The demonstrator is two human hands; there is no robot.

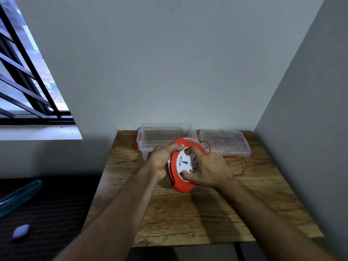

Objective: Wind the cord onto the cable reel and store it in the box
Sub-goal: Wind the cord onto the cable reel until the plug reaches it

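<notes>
Winding under way — both my hands are on the cable reel.

My left hand (161, 162) grips the cable reel (185, 164) by its orange rim; my right hand (209, 171) curls its fingertips into the white centre. The cord (242, 166) lies partly loose toward the table's (244, 208) right edge — winding unfinished, open box (165, 136) at the back edge still waiting.
</notes>
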